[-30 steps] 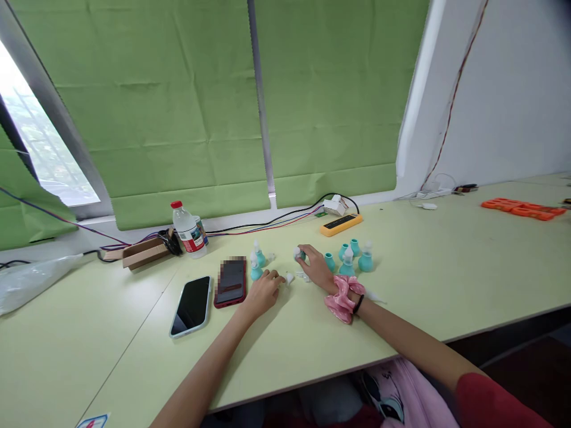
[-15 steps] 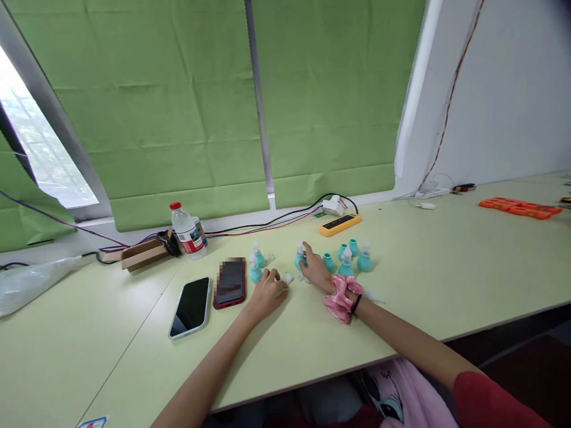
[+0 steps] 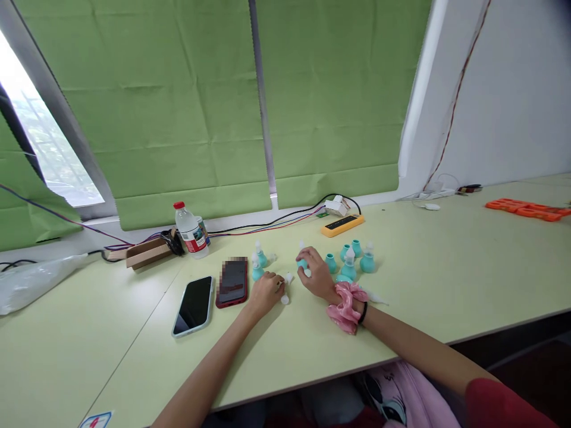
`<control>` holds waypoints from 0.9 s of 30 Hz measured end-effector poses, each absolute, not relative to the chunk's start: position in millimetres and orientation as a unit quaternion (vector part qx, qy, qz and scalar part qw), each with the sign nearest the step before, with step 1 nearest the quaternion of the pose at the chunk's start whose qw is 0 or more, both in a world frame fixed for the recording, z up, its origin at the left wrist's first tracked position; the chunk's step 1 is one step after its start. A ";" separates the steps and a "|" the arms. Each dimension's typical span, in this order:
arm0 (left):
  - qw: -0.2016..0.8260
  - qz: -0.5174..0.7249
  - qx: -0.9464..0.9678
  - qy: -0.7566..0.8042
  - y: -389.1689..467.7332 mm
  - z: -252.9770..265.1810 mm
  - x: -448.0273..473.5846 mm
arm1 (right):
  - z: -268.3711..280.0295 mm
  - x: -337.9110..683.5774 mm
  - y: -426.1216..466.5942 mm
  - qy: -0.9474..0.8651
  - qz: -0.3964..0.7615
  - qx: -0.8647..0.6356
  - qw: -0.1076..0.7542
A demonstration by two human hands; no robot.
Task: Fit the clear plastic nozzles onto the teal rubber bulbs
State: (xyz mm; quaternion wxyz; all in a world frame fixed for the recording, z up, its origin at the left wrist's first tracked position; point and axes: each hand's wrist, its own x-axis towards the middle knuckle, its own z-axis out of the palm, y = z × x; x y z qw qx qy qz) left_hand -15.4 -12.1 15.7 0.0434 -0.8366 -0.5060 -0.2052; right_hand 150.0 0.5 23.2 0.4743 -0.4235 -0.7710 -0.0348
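My left hand [image 3: 266, 292] rests on the table, fingers bent and drawn together; whatever is between the fingertips is too small to make out. Beside them lie a small translucent white piece [image 3: 289, 277] and a white disc [image 3: 285, 300]. My right hand [image 3: 317, 274], wearing a pink scrunchie [image 3: 347, 306], is curved with thumb and fingers apart. Just behind its fingers stands a teal bulb with a clear nozzle [image 3: 301, 262], partly hidden. Two nozzle-topped teal bulbs [image 3: 257, 271] stand beyond my left hand. To the right are several more teal bulbs [image 3: 367, 262], some with open necks.
Two phones [image 3: 193, 306] lie left of my hands. Behind them stand a red-capped bottle [image 3: 191, 232] and a cardboard tray [image 3: 149, 252]. A yellow power strip [image 3: 342, 226] and cables lie by the window. Orange plastic parts [image 3: 526, 208] are at far right.
My right hand has come off the teal bulb and moved slightly toward me, its fingers now apart. A white disc now shows beside my left fingertips. The view has shifted slightly.
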 end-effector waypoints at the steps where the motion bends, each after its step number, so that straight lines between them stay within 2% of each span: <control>1: 0.039 -0.200 -0.837 -0.508 -12.1 15.1 -15.6 | 23.0 149.6 -0.9 -0.796 -0.038 -0.422 0.433; 7: 0.033 -0.195 -0.836 -0.512 -13.4 15.7 -15.2 | 26.2 153.5 -0.2 -0.818 -0.075 -0.527 0.218; 11: 0.028 -0.206 -0.834 -0.512 -15.4 18.9 -14.2 | 30.1 158.0 1.8 -0.801 -0.081 -0.575 0.146; 17: 0.021 -0.246 -0.830 -0.500 -18.3 18.7 -13.3 | 26.7 157.1 4.2 -0.814 -0.039 -0.562 0.144; 27: -0.006 -0.270 -0.836 -0.477 -18.5 18.9 -12.7 | 25.4 156.5 5.8 -0.837 0.018 -0.494 0.236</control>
